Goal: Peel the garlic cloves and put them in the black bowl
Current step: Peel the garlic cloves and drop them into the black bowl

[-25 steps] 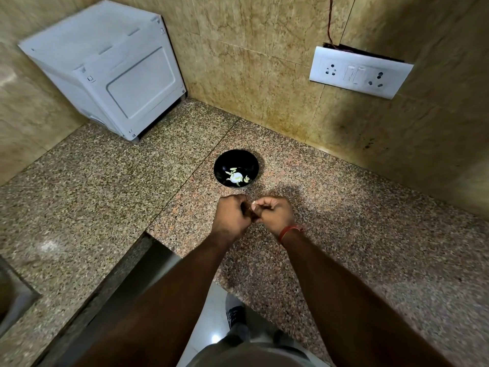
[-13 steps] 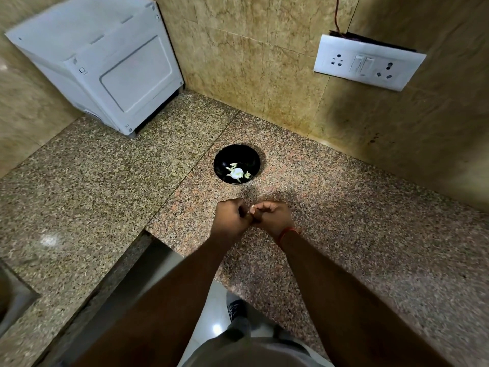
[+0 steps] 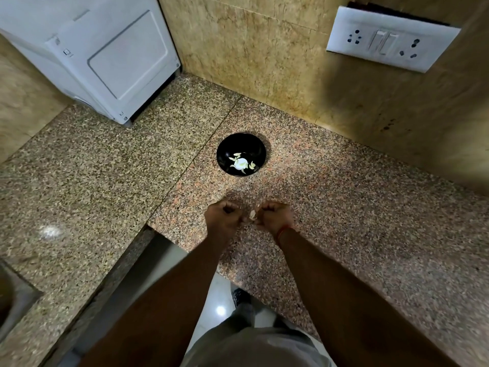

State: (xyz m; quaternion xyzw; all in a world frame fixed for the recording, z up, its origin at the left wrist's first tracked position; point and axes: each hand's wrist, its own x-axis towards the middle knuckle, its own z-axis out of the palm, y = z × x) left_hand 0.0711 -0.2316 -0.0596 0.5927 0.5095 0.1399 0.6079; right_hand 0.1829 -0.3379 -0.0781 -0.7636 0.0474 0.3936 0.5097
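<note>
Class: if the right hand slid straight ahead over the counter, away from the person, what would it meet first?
Probably the black bowl, though it sits slightly left of the right hand, so the hand may pass beside it and reach the tiled wall.

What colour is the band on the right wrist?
Red-orange; the wrist band shows in the head view, just behind the right hand.

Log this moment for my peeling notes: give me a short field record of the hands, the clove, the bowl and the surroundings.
left hand: left hand, fingers curled, at the clove
right hand: right hand, fingers curled, pinching the small pale garlic clove
bowl: round black bowl beyond the hands, holding pale garlic pieces
surface: speckled granite counter
background: white appliance in the corner; white switch and socket plate on the tiled wall
stage: clove not yet in the bowl
</note>
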